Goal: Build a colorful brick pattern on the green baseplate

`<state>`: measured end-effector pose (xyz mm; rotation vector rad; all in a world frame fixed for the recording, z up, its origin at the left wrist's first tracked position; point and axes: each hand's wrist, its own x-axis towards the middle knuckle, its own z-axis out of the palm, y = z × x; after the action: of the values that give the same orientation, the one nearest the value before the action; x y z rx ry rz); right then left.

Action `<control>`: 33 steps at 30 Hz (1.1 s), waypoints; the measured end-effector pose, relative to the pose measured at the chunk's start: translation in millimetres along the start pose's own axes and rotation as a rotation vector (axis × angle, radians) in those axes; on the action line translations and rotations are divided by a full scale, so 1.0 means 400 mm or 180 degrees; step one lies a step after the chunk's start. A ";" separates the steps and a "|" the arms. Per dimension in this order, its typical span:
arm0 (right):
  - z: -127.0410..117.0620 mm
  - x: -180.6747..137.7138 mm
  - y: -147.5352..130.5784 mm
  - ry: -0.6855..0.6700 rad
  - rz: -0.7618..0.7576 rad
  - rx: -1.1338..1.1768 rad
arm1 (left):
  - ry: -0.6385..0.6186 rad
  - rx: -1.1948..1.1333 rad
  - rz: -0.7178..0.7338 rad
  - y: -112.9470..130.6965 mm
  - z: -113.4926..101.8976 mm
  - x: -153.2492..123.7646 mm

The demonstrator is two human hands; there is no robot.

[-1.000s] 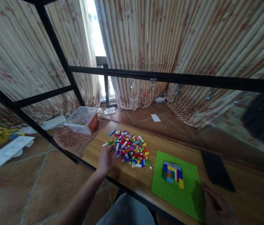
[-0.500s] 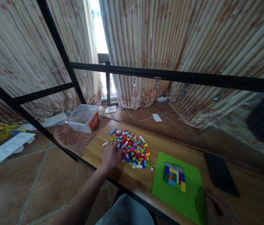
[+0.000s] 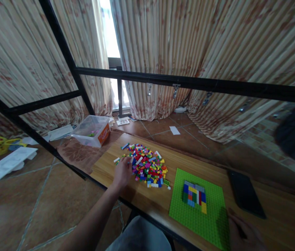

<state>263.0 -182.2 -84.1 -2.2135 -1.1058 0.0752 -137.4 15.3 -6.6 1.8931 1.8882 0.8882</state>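
My left hand (image 3: 123,171) is at the left edge of a pile of small toy bricks (image 3: 149,167). Its fingers are bent together among the bricks, and whatever is between them is too small to make out. On the right lies a green baseplate (image 3: 212,205). A low block of joined bricks (image 3: 194,196) in blue, yellow, red, white, green and grey is fixed on it. My right hand (image 3: 244,232), dim and near the bottom edge, rests against the plate's right side. Its fingers are curled, and their contents are hidden.
The wooden table (image 3: 134,197) carries a dark phone (image 3: 246,193) right of the baseplate. A clear plastic box (image 3: 91,130) with an orange label stands beyond the table's left end. A black metal rail (image 3: 147,76) crosses in front of the curtains. A white card (image 3: 175,130) lies on the floor.
My left hand has drawn slightly left and up at the pile's edge, its fingers bunched closer. My right hand and the bricks on the baseplate look the same. The view has shifted a little.
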 end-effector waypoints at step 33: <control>-0.035 -0.174 -0.407 -0.1007 0.1185 0.3032 | -0.2824 -0.3795 -0.1034 0.308 0.112 -0.319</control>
<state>109.8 -170.6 4.7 -1.5072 -0.5793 0.9325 -4.8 -109.5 11.1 0.9070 0.7410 0.6302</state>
